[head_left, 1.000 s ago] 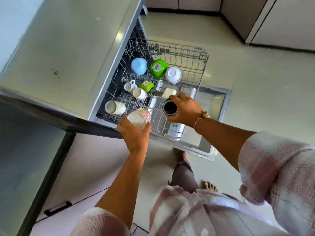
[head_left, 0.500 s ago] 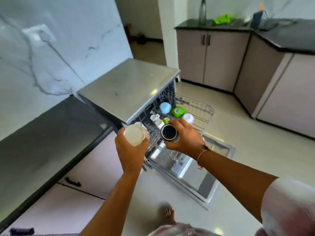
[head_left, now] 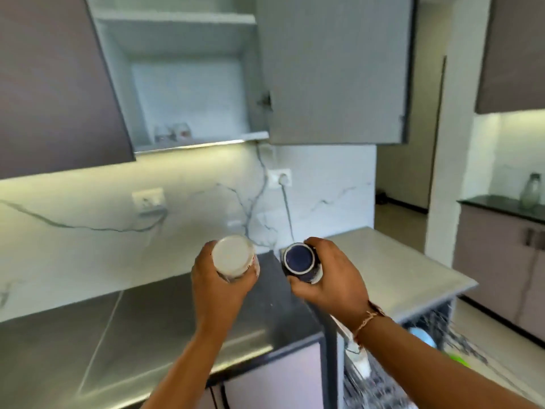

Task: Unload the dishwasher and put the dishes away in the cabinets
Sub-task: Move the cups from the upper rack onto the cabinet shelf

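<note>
My left hand [head_left: 219, 286] grips a white cup [head_left: 233, 256], its pale round end turned toward me. My right hand [head_left: 330, 278] grips a dark blue cup [head_left: 299, 261] with a white rim. Both cups are held up over the dark countertop [head_left: 132, 323], below the open wall cabinet [head_left: 182, 78]. A few small pieces of dishware [head_left: 172, 131] stand on the cabinet's lower shelf, too blurred to name. The dishwasher rack [head_left: 436, 335] shows at the lower right, holding a light blue bowl [head_left: 421, 335] and a green bowl [head_left: 457, 360].
The open cabinet door [head_left: 336, 69] hangs above and to the right of my hands. The dishwasher's grey top [head_left: 392, 267] adjoins the countertop. Wall sockets [head_left: 278, 177] with cables sit on the marble backsplash. A glass bottle [head_left: 530, 191] stands on the far counter at right.
My view has swung up from the dishwasher rack to the open wall cabinet. Both hands lifted their cups away from the rack to above the countertop.
</note>
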Demonstrator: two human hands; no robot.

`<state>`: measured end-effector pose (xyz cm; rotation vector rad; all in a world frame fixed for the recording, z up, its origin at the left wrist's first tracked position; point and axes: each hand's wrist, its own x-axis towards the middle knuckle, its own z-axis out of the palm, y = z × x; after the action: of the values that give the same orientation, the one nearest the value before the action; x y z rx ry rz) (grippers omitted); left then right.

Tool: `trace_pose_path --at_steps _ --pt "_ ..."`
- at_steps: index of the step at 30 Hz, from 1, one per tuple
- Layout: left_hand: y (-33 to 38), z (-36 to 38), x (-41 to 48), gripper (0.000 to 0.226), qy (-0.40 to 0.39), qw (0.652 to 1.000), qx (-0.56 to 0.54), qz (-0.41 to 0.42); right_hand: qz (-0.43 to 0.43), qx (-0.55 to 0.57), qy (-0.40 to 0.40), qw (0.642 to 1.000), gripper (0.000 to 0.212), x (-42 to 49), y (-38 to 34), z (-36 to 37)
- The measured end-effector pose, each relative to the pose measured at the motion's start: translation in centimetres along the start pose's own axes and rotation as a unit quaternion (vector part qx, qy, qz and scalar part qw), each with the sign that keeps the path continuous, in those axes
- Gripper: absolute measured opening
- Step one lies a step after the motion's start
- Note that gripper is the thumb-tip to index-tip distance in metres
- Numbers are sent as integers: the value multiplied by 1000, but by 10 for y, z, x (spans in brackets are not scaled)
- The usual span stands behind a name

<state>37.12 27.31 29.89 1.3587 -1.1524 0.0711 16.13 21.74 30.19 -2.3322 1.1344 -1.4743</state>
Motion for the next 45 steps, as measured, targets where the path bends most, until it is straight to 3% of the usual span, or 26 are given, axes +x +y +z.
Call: trace_pose_path --at_steps 3,7,11,17,21,27,33,45 --pt "-3 -33 59 66 21 998 13 58 -45 18 11 999 49 57 -33 31" --pt "-14 -66 135 72 43 992 31 116 -84 34 32 995 51 132 -71 68" --pt "-33 -80 209 95 48 992 48 102 -116 51 60 990 54 201 -97 95" --pt "-20 -85 309 62 37 992 8 124 -110 86 85 987 52 301 -117 116" --pt "-14 -70 379 53 17 992 25 124 -89 65 65 992 63 379 -116 126" --pt "-17 -23 493 55 -10 998 62 27 -70 8 17 997 59 497 -92 157" --pt "-60 27 591 67 -39 984 168 -49 -22 -107 -96 989 62 603 -63 202" --pt "-113 84 668 71 -103 956 260 -87 5 -105 -170 980 53 678 -16 275"
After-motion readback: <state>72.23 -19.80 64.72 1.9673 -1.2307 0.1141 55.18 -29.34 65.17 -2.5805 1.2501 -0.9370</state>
